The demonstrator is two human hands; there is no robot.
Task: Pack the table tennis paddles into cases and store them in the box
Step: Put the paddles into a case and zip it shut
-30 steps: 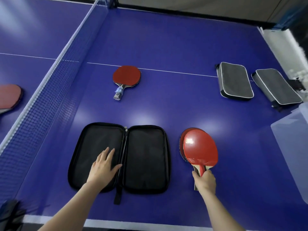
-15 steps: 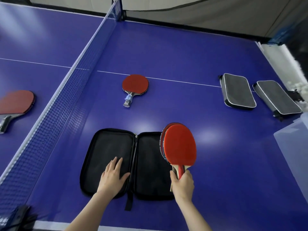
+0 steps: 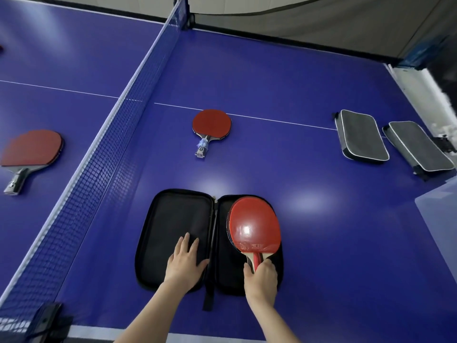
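paddle [image 3: 254, 226] print too small, nothing legible

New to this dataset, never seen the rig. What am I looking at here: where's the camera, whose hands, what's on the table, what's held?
There is no robot. A person wears one wide-angle camera on the head, looking down at their own bare hands. The surface is a blue table tennis table with its net on the left. The left hand lies flat on the left half of an open black case. The right hand grips the handles of stacked red paddles over the case's right half. Another paddle lies farther out, one more beyond the net. Two closed grey cases sit at the right.
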